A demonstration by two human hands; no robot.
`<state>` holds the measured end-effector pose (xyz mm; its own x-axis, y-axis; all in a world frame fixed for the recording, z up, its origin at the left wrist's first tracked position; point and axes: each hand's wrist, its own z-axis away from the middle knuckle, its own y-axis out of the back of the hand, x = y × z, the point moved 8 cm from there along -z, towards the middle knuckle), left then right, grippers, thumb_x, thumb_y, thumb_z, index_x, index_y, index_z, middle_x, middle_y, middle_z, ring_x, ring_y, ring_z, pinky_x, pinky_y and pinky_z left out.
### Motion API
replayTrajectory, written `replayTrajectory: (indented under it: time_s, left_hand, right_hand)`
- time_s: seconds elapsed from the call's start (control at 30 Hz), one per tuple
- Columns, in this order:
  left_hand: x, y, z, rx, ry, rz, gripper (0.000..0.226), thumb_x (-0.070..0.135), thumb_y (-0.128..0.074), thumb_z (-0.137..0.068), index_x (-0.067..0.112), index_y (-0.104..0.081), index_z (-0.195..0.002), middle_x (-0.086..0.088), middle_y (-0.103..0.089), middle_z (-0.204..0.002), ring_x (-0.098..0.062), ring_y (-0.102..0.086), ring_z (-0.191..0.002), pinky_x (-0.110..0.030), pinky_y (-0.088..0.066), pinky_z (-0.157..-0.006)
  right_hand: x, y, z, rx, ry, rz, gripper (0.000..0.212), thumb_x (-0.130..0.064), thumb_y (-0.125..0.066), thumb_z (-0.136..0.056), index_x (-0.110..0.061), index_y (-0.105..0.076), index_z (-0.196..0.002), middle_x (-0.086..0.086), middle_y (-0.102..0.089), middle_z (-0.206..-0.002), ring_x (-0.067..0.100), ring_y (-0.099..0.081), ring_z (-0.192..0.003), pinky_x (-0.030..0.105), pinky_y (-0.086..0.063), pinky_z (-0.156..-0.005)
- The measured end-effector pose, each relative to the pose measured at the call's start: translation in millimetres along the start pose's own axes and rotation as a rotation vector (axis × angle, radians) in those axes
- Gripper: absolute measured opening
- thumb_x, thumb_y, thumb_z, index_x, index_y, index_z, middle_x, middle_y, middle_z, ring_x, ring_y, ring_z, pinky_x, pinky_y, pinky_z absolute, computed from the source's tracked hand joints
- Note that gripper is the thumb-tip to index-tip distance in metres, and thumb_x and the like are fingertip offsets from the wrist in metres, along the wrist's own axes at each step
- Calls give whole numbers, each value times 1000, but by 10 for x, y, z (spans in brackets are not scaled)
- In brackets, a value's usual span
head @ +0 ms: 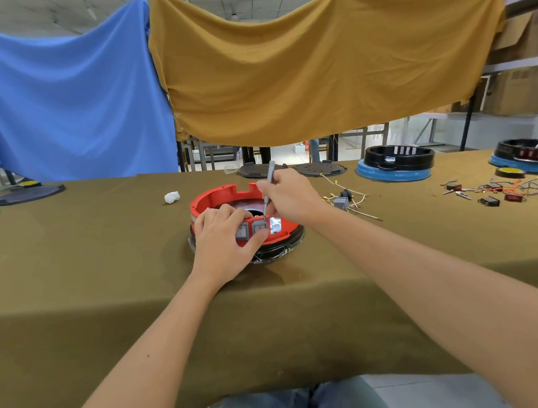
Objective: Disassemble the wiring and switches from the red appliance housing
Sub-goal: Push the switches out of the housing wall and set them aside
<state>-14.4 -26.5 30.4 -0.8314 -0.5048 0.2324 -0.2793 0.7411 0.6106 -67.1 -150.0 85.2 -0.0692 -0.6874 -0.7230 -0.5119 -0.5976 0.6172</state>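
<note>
The left hand (223, 238) pinches the grey switches (251, 229) on the red housing (217, 196), while the right hand (288, 195) grips a thin tool (268, 187) pointing straight down at them.

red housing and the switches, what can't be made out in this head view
- Wiring inside the red housing: head view, hidden by the left hand and right hand.
- Tip of the grey tool: too small, and fingers crowd it at the grey switches.
- Switch markings: too small.
- Loose parts and wires far right: small and tangled.
</note>
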Motion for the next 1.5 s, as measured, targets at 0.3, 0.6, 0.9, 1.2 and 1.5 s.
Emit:
replayTrajectory:
  time_s: [0.3,0.6,0.9,1.2,1.5]
  left_hand:
    - [-1,8,18,3,-1,7,59,69,-40,-82,19,-65,-102,3,-56,-97,-20,-48,-99,-40,-25,-104]
    - [3,7,24,8,-22,20,58,70,-42,-82,20,-64,-101,4,-56,-97,-19,-48,-97,-40,-26,-105]
    - [-2,4,12,17,-19,30,55,69,-42,-83,22,-64,-100,6,-53,-95,-17,-47,-96,-40,-26,-105]
    - [-22,0,9,30,-22,35,52,68,-44,-83,23,-64,-97,9,-51,-92,-15,-45,-93,-39,-26,-105]
    - [-16,10,3,45,-32,43,50,67,-45,-84,24,-66,-96,9,-54,-89,-14,-47,-91,-34,-25,-101]
  right_hand:
    - [3,-29,-98,-107,-59,72,28,-21,-49,-102,0,-64,-90,12,-68,-75,25,-63,-73,46,-55,-84]
    - [10,-66,-228,-193,-118,118,31,-10,-47,-102,-10,-49,-71,7,-54,-69,15,-52,-56,16,-46,-49]
    - [-14,-6,-79,-51,94,9,31,-26,-50,-103,0,-60,-91,7,-64,-71,11,-61,-58,40,-55,-70]
    - [-147,-70,53,-66,272,-60,22,-28,-52,-104,-20,-56,-84,-1,-67,-69,11,-65,-64,36,-59,-71]
    - [-180,-176,55,-120,263,80,27,-28,-49,-104,-5,-61,-97,5,-68,-78,14,-63,-67,33,-54,-68]
